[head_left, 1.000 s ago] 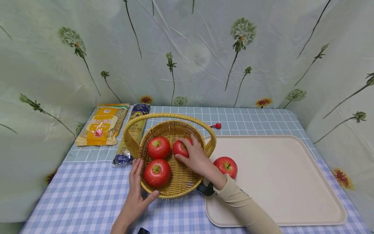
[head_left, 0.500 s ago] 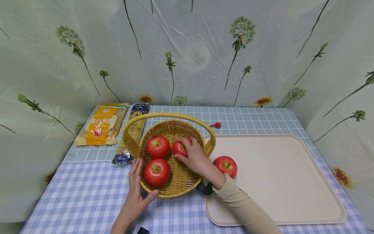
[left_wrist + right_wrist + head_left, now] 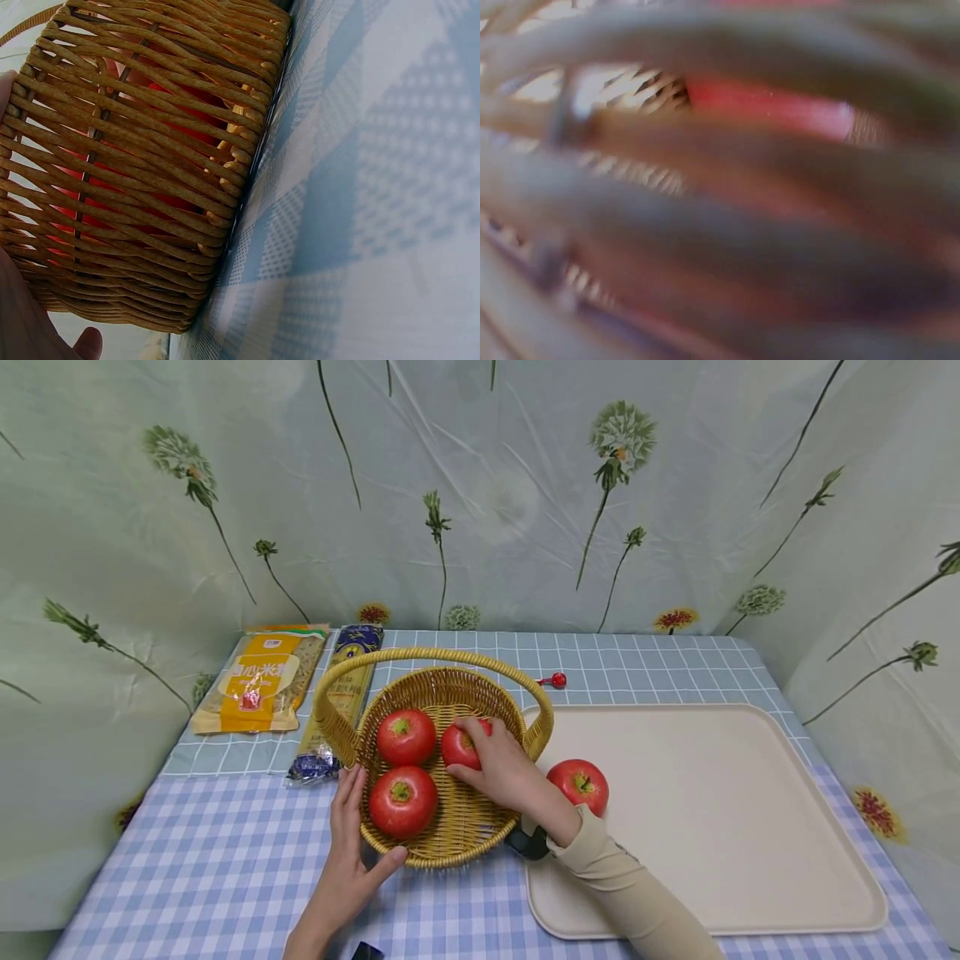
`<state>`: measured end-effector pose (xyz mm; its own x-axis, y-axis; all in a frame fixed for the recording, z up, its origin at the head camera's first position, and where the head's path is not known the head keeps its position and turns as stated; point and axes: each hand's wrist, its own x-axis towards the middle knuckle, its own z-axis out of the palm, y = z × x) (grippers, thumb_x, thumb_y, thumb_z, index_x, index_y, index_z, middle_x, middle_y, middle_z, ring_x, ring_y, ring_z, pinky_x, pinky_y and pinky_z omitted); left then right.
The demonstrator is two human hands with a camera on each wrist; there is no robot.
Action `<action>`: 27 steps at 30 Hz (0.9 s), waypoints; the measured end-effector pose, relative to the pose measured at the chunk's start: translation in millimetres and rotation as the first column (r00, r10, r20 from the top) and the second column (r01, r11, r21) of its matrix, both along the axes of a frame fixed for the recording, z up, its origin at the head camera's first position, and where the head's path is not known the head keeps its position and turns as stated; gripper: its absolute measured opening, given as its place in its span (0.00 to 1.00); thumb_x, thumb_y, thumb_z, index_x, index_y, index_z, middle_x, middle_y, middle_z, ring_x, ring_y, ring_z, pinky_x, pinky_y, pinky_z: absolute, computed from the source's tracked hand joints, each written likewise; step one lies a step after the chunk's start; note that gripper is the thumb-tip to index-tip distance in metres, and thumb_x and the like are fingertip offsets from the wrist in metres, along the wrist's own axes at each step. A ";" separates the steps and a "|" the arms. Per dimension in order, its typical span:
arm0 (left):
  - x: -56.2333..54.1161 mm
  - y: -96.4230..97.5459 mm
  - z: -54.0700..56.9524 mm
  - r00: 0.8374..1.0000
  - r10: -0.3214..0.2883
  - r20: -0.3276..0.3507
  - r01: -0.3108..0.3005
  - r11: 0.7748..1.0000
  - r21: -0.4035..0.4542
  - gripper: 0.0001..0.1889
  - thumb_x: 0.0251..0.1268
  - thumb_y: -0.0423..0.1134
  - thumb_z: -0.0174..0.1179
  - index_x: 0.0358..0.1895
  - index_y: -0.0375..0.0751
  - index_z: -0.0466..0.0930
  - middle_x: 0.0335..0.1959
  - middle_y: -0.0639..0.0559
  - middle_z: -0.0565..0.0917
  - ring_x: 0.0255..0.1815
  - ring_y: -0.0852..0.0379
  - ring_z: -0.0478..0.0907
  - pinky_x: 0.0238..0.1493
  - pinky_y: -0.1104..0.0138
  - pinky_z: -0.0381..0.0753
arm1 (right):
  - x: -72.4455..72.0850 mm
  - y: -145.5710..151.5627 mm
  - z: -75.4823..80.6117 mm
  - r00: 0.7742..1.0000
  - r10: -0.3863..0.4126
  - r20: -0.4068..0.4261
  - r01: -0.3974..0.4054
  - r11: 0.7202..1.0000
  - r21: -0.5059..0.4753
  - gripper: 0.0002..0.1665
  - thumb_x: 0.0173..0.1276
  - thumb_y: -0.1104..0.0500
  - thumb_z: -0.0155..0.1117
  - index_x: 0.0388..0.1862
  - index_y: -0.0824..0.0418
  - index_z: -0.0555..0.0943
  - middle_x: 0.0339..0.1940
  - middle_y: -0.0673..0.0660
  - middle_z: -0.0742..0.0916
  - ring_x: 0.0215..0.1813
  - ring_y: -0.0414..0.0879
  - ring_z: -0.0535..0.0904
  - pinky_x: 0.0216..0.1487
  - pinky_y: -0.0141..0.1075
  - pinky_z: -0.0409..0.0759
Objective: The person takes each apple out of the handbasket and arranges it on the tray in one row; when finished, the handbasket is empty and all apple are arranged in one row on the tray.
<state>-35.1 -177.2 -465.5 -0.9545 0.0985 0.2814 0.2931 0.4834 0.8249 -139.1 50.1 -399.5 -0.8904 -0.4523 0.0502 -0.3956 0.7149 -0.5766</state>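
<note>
In the head view a round wicker basket point(image 3: 480, 847) with a tall arched handle stands in the middle of the table. My right hand point(image 3: 504, 768) reaches down into it, fingers and thumb curled round a red apple point(image 3: 457, 746) that they partly cover. To the left in the basket lie two more apples, a rear apple point(image 3: 406, 737) and a front apple point(image 3: 403, 802), both stem up. Spread along the basket's left side, my left hand point(image 3: 348, 852) rests its extended fingers and thumb against the rim. The right wrist view is mostly blurred wicker, with red apple point(image 3: 772, 106) behind it.
A beige tray point(image 3: 712, 827) lies at the right, with another apple point(image 3: 581, 787) at its left edge. Behind the basket is a small red object point(image 3: 557, 681). Two food packets, a yellow-labelled bag point(image 3: 261, 681) and a narrow pack point(image 3: 348, 689), lie at the back left.
My right fingers have shifted slightly on the apple, and it sits a touch further left. My left hand and the basket keep their places.
</note>
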 end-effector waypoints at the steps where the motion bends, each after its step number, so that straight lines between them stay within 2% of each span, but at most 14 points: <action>1: 0.0 0.0 0.0 1.000 -0.001 0.000 0.001 1.000 0.001 0.55 0.50 0.35 0.68 0.77 0.46 0.38 0.76 0.54 0.36 0.74 0.46 0.24 0.59 0.29 0.41 | 0.1 -0.2 0.3 1.000 -0.001 0.000 0.001 1.000 0.004 0.34 0.63 0.46 0.66 0.64 0.52 0.65 0.48 0.67 0.71 0.44 0.57 0.75 0.41 0.46 0.78; 5: 0.2 0.1 -0.3 1.000 -0.002 0.005 0.002 1.000 0.006 0.55 0.51 0.35 0.68 0.77 0.47 0.38 0.76 0.54 0.36 0.74 0.46 0.24 0.58 0.29 0.41 | 0.1 -1.1 -0.5 1.000 -0.009 -0.003 0.009 1.000 0.017 0.34 0.62 0.44 0.66 0.63 0.52 0.66 0.43 0.64 0.70 0.38 0.54 0.77 0.36 0.42 0.78; 12: 1.3 0.7 -0.6 1.000 0.011 0.005 -0.011 1.000 0.006 0.54 0.51 0.37 0.68 0.77 0.47 0.39 0.76 0.53 0.36 0.73 0.40 0.25 0.56 0.27 0.43 | 0.6 -1.3 -2.3 1.000 -0.010 -0.017 0.010 1.000 -0.002 0.33 0.60 0.43 0.67 0.61 0.51 0.68 0.42 0.62 0.70 0.39 0.51 0.74 0.36 0.39 0.77; 27: 1.1 1.4 0.1 1.000 0.024 0.015 -0.024 1.000 0.014 0.54 0.50 0.38 0.68 0.77 0.48 0.39 0.76 0.55 0.37 0.74 0.44 0.25 0.56 0.28 0.43 | 8.9 1.7 -1.0 0.998 -0.049 -0.037 0.045 0.993 -0.109 0.35 0.56 0.36 0.67 0.62 0.41 0.70 0.40 0.54 0.70 0.39 0.45 0.73 0.38 0.34 0.76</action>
